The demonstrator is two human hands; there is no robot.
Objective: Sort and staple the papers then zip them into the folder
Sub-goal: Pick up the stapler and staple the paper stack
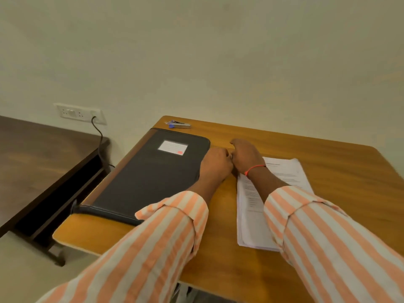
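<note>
Centrally, the wooden worktop (306, 145) abuts a plain wall (218, 51); closed folder (148, 171), papers (284, 171). Left hand (216, 162) and right hand (247, 158): grip curled together, contents indiscernible.

I sit at a light wooden table (306, 145) pushed against a plain cream wall (196, 51). To my left stands a dark wooden desk (43, 154); above it a white socket (79, 113) holds a black cable (99, 136)
</note>
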